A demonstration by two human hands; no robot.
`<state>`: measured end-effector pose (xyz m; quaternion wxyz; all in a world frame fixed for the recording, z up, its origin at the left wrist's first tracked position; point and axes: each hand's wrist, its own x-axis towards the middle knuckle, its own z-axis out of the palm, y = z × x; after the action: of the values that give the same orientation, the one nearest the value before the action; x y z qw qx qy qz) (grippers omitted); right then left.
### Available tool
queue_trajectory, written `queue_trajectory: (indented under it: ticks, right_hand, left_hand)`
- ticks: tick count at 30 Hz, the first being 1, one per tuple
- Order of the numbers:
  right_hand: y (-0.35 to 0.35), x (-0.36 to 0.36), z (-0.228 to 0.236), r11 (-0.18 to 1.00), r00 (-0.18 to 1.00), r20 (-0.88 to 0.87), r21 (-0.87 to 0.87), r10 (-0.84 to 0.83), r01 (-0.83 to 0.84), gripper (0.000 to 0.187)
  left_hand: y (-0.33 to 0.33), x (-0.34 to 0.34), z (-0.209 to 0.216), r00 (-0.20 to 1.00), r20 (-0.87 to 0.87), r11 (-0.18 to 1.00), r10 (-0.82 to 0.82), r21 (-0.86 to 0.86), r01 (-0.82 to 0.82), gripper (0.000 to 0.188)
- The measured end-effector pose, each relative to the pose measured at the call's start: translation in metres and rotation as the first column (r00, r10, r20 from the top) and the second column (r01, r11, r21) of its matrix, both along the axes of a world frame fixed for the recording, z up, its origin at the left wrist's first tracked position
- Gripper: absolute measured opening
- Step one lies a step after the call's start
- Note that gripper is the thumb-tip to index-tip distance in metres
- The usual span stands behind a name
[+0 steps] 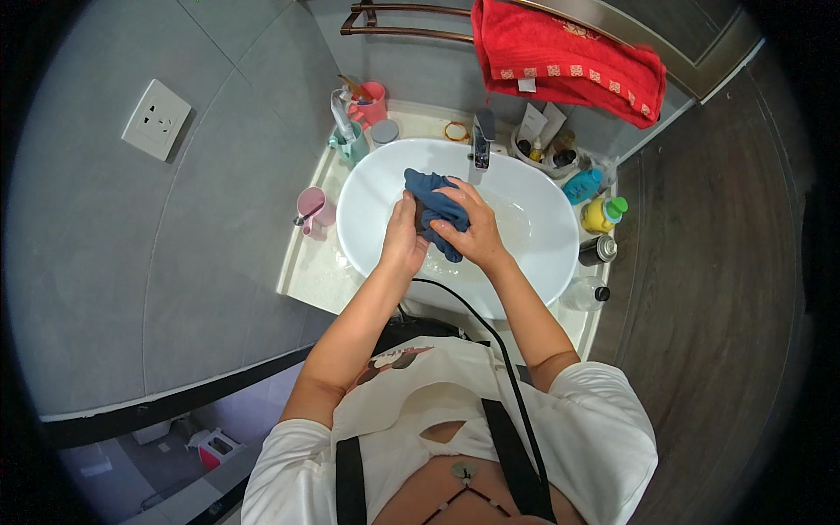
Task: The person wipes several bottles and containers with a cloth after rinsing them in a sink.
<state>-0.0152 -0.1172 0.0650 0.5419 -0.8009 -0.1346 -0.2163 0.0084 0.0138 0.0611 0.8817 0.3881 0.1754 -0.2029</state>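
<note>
A crumpled dark-blue fabric cloth [441, 206] is held between both hands, above the oval white glossy basin [367, 188]. The left hand [402, 234] cups it from the left, against a dark brown patch whose nature I cannot make out; the right hand [477, 229] has its fingers curled round the other side, gripping the fabric.

The likeliest mishap, I judge, is a slip: if the fabric is soaked and the fingers slick, a loose end could slide out and drop into the shallow clear water [516, 223] below, splashing over the rim. Lifting the bundle sideways while it drips would wet the pale worktop [306, 276].

The thin black cable [516, 385] is a second worry. It loops from the basin's near edge up the person's front, between the forearms, so a wide swing of the right forearm might snag it.

Elbow room is tight on the right, where a clear plastic bottle with a black cap [584, 294] and a squat yellow bottle with a green cap [604, 213] stand close to the basin; an outward sweep could topple either. Raising the cloth carelessly might also knock it against the dark-grey metal tap [482, 136].
</note>
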Motion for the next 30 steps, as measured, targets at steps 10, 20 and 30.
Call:
queue_trajectory:
  ticks: [10,20,30]
  right_hand:
    - [-0.017,0.009,-0.005,0.920,0.934,-0.351,0.383,0.060,0.085,0.030]
    - [-0.015,-0.005,-0.003,0.918,0.916,-0.392,0.388,0.085,0.081,0.031]
    - [-0.005,-0.006,0.005,0.995,0.993,0.097,-0.063,-0.071,0.078,0.049]
  left_hand:
    - [0.010,0.001,-0.004,0.899,0.234,0.898,-0.371,0.337,0.283,0.026]
    - [0.029,0.013,-0.007,0.977,0.143,0.978,-0.159,-0.113,0.176,0.045]
    - [-0.001,-0.005,0.007,0.997,0.066,0.992,-0.045,-0.113,0.053,0.034]
